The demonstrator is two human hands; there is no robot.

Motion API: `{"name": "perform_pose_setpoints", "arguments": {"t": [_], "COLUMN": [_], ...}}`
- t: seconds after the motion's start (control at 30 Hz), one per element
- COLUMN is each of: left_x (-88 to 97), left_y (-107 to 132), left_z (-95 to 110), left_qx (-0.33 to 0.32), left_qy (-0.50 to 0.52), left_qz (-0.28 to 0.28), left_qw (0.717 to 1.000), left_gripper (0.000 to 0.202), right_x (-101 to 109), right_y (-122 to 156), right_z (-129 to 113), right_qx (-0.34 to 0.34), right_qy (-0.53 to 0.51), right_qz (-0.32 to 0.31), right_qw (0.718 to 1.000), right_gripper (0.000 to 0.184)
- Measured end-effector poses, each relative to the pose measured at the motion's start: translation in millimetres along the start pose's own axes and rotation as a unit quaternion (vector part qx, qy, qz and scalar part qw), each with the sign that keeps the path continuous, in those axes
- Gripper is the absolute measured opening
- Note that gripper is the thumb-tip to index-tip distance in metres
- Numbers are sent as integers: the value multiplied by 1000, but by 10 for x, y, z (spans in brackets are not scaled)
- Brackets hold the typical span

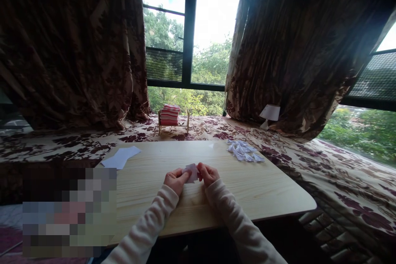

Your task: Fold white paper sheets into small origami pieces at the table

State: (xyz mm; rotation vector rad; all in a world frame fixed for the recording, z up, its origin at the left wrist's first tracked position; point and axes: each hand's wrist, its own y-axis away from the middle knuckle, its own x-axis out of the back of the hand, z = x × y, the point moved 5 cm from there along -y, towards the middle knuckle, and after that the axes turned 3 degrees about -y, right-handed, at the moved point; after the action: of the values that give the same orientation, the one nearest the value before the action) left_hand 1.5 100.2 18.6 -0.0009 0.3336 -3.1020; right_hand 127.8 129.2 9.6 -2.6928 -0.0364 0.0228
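Observation:
A small white piece of folded paper [191, 171] is held between both my hands, just above the light wooden table [247, 192]. My left hand [175, 180] pinches its left side with curled fingers. My right hand [208, 173] grips its right side, fingers closed. Both arms wear pale long sleeves. A pile of several small folded white paper pieces [244, 151] lies at the table's far right. Flat white paper sheets [121, 157] lie at the far left corner.
A floral brown-and-cream spread [340, 181] covers the ledge around the table. A small wooden rack with striped red-white cloth [171, 116] stands by the window. A little white lamp [269, 114] sits at the right curtain. A blurred patch covers the lower left.

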Motion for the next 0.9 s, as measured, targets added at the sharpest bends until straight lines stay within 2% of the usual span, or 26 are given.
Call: {"name": "perform_pose_setpoints", "arguments": {"t": [0.17,0.33,0.6,0.9], "left_x": [42,88,7,28], "left_y": [-40,-44,18,-13], "left_z": [-31,6,63,-5], "left_qx": [24,26,22,10], "left_qy": [33,42,29,14], "left_qz": [23,39,-27,-7], "left_qw": [999,998,999,1000], "left_gripper": [33,44,25,25], "right_x": [-22,35,68,68], "right_y": [19,13,-19,4], "right_z": [23,13,78,28], "right_qx": [4,13,12,42], "right_qy": [-1,4,4,23], "right_qz": [-2,8,23,38], "right_qw": [1000,1000,1000,998], "right_gripper": [34,31,34,34]}}
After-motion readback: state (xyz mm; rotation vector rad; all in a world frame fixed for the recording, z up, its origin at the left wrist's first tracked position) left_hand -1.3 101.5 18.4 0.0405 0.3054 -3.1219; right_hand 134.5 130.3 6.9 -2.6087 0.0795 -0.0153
